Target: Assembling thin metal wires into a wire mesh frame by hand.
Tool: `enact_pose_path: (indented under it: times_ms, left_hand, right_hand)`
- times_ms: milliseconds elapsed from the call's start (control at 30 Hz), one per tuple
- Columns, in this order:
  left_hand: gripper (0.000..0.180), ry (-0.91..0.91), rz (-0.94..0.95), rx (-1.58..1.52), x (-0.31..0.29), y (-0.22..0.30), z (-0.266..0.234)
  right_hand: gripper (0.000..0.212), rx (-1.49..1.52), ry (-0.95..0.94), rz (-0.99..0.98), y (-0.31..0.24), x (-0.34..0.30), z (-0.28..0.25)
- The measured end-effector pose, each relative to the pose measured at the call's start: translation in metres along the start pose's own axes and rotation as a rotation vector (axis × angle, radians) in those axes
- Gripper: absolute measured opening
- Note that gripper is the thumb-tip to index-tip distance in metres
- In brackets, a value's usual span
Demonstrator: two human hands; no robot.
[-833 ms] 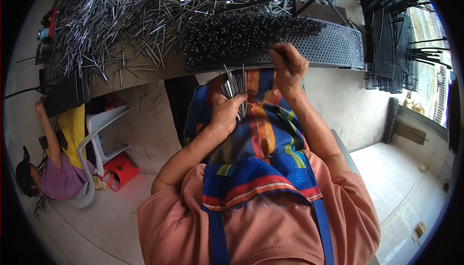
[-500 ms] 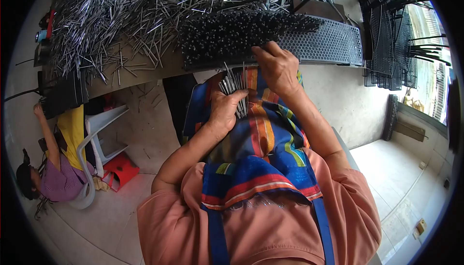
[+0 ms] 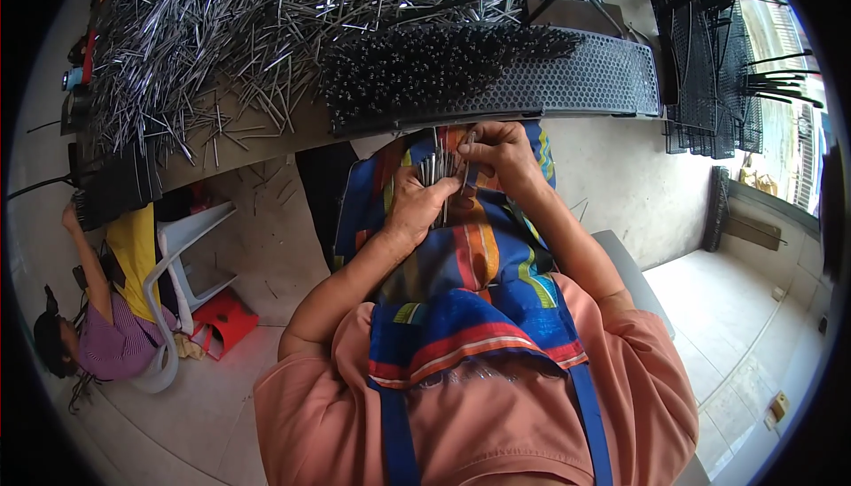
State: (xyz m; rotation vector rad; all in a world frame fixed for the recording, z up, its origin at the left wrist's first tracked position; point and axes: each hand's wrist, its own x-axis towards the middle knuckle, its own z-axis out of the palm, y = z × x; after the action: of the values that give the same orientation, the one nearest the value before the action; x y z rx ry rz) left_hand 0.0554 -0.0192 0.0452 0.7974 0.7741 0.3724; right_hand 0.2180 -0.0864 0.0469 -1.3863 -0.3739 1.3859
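My left hand (image 3: 413, 207) is closed round a bundle of thin metal rods (image 3: 434, 168), held roughly upright above the striped apron on my lap. Just to its right, my right hand (image 3: 506, 156) pinches a thin metal rod (image 3: 471, 140) between thumb and fingertips, beside the top of the bundle. Beyond both hands, a long perforated metal rack (image 3: 596, 77) lies along the table's near edge. Dark rods (image 3: 412, 69) stand packed in the holes of its left and middle part, while the holes at its right end show bare.
A big heap of loose rods (image 3: 239, 34) covers the table behind and left of the rack. More perforated racks (image 3: 700, 69) stand at the right. Another person (image 3: 120, 335) sits at the far left by a white plastic chair (image 3: 182, 256) and a red bag (image 3: 226, 322).
My right hand has come down from the rack's front edge to the bundle, and a rod now shows in its fingers. The left hand still grips the bundle, slightly lower.
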Motion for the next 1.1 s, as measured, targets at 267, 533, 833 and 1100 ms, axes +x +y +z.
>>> enact_pose_path:
  times_ms: [267, 533, 833, 1100]
  left_hand:
    - [0.02, 0.059, -0.124, -0.04, 0.005, -0.018, -0.013]
    - [0.022, -0.004, -0.209, -0.025, 0.003, -0.014, -0.018]
    - [0.016, 0.334, 0.154, -0.305, -0.008, 0.03, -0.04]
    - [0.012, 0.592, 0.158, -0.012, 0.044, 0.054, -0.161]
  right_hand:
    - [0.005, -0.356, 0.466, -0.804, -0.021, 0.015, -0.007]
    - [0.012, -0.677, 0.371, -0.91, -0.011, 0.03, -0.008]
    - [0.013, -0.992, 0.44, -0.889, -0.017, 0.033, 0.004]
    - [0.032, -1.332, 0.417, -0.856, -0.018, 0.025, 0.003]
